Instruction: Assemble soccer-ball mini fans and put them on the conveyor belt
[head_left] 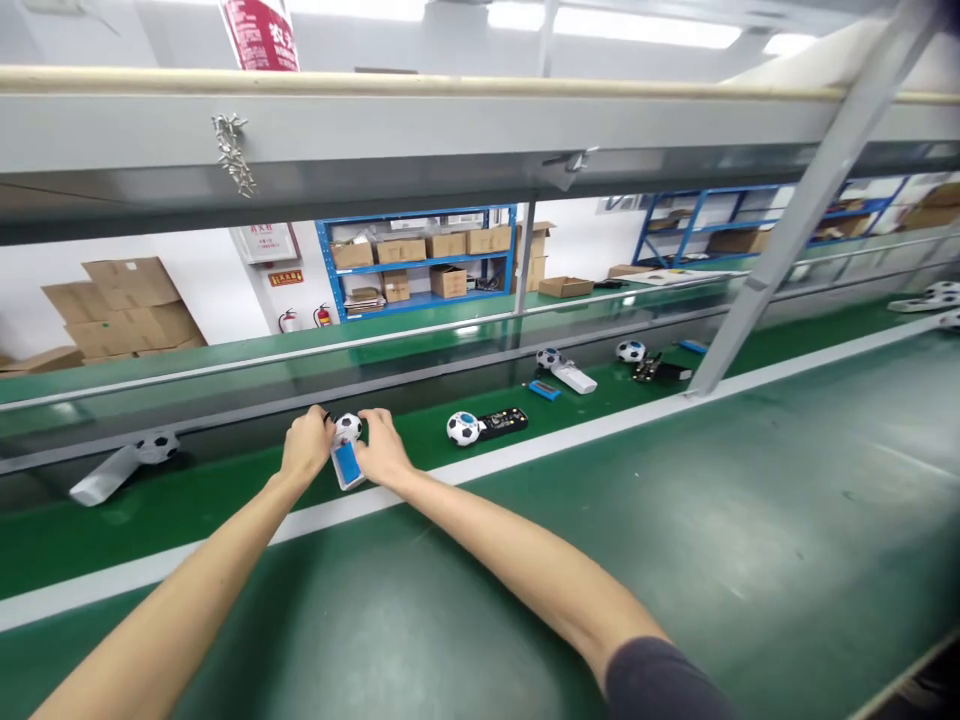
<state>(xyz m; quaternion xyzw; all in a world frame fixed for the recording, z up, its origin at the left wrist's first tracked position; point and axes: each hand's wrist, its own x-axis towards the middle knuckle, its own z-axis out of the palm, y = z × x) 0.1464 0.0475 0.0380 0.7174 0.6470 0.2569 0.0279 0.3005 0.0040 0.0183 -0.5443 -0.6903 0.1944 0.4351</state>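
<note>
Over the green conveyor belt (202, 500), both my hands are at a white device with a soccer-ball head (348, 428). A blue rectangular block (346, 464), which looks like a battery, lies in its white casing. My left hand (306, 445) grips the ball end from the left, its fingers bent. From the right, my right hand (384, 450) closes on the device, with the thumb near the blue block. The fingertips are partly hidden. To the right lies another soccer-ball head (463, 428) joined to a black circuit board (504, 423).
Along the belt lie a white ball-headed device (109, 475) at left, another white one (576, 377), a loose blue battery (544, 390) and a ball-headed piece with black parts (660, 370). A slanted grey post (795, 200) and an overhead beam (412, 130) cross the view.
</note>
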